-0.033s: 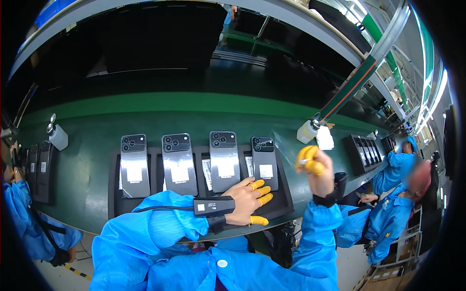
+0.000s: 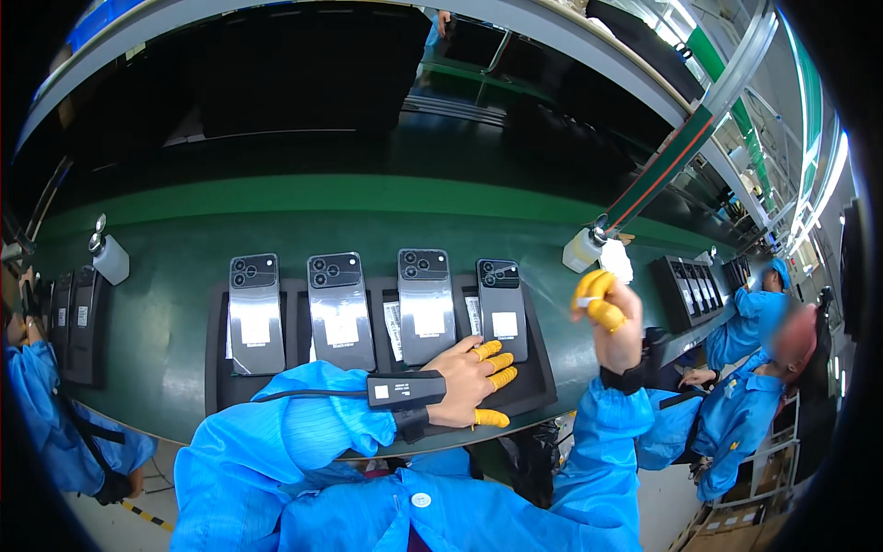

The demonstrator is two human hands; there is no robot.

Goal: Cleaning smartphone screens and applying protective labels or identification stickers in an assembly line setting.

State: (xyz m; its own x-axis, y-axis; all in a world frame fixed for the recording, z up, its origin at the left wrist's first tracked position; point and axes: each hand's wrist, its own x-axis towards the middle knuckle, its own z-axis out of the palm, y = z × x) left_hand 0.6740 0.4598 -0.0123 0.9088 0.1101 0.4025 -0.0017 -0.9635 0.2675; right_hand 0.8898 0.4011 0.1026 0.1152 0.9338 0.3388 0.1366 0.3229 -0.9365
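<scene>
My left hand (image 2: 464, 382) lies flat with fingers spread, yellow cots on its fingertips. It touches the lower end of the rightmost dark phone (image 2: 498, 299) and the near side of a black tray (image 2: 543, 391). My right hand (image 2: 614, 317) is raised right of the tray, fingers pinched. A faint see-through film (image 2: 556, 302) trails beside it, and a small white piece (image 2: 587, 301) shows at its fingers. Left of that phone, three glossier phones, such as the third phone (image 2: 425, 294), lie back up in the tray, each with a white label.
White bottles stand at left (image 2: 111, 260) and right (image 2: 581, 250) of the green table (image 2: 184, 207). Beside the right one is a white sheet (image 2: 615, 262). More phone trays lie at far right (image 2: 690, 293) and far left (image 2: 86, 322). Co-workers in blue sit at both sides.
My right hand has shifted slightly to the right and up, away from the tray, and the faint film has moved with it. My left hand and the phones have not moved.
</scene>
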